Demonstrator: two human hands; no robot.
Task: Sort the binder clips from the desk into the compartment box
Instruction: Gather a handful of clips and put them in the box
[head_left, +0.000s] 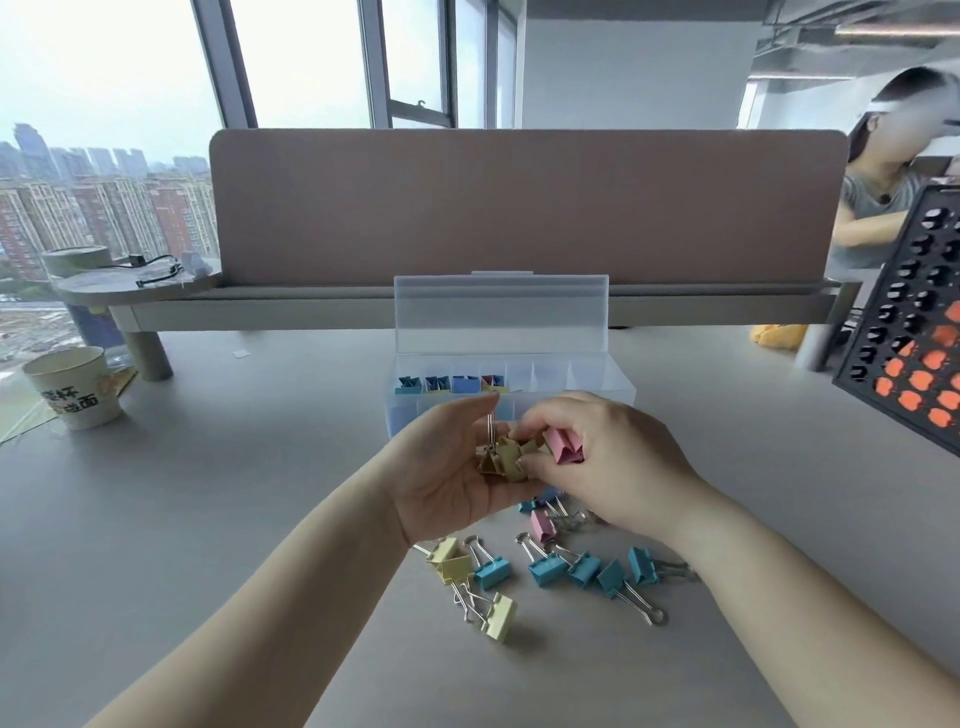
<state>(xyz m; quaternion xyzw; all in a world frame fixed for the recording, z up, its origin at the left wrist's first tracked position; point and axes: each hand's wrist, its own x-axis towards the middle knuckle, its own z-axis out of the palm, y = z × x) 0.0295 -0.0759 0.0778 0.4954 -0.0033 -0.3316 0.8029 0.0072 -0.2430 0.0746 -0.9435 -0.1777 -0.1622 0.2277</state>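
Observation:
My left hand (447, 467) is cupped palm up above the desk and holds a few yellow binder clips (501, 460). My right hand (608, 462) touches those clips with its fingertips and also grips a pink binder clip (563, 447). Just behind both hands stands the clear compartment box (597, 387) with its lid up; several of its back-row cells hold blue and mixed clips. On the desk under my hands lie several loose clips: blue ones (548, 569), yellow ones (501, 618) and a pink one (541, 525).
A paper cup (72, 387) stands at the left. A pink divider panel (519, 202) on a raised shelf closes off the back. A black perforated crate (914, 322) leans at the right, with a person seated behind it.

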